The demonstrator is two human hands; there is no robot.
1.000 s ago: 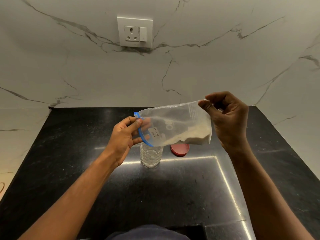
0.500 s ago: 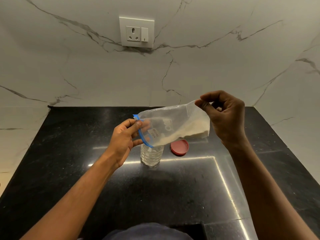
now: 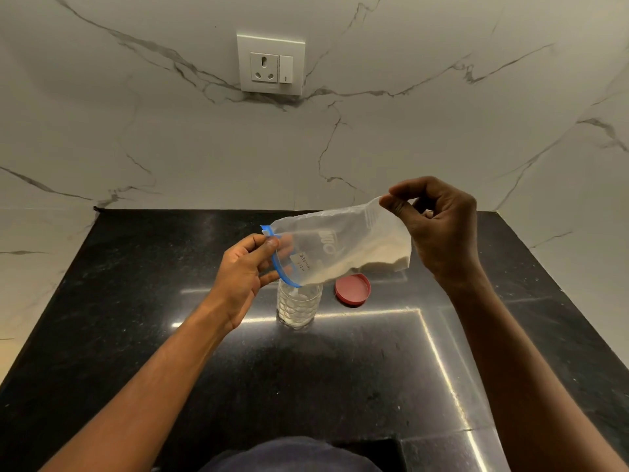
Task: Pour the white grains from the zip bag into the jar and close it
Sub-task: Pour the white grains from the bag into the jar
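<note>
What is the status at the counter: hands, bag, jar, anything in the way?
Left hand pinches the zip bag at its blue mouth; right hand lifts its far corner. Mouth over the open jar. Red lid beside the jar, clear.

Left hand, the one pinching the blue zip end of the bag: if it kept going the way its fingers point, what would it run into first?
The left hand points right, so it would press straight into the zip bag it already pinches. The jar looks lower, probably below that line, though depth is unclear.
</note>
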